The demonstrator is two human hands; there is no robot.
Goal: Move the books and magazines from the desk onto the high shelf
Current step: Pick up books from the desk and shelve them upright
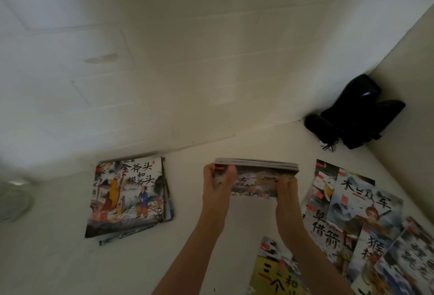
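Note:
A small stack of thin picture books [256, 177] is held tilted up off the white desk [206, 243], near the wall. My left hand [217, 182] grips its left edge, and my right hand [287, 189] grips its right edge. Left of them lies a neat pile of picture books [128, 197] with a monk and a boy on the top cover. At the right, several more picture books [357, 219] are spread overlapping across the desk. One yellow-covered book [277, 269] lies near the bottom edge, under my right forearm. No shelf is in view.
A black device [352, 116] with a cord sits in the back right corner where the two white walls meet. A clear glass jar [14, 198] stands at the far left of the desk.

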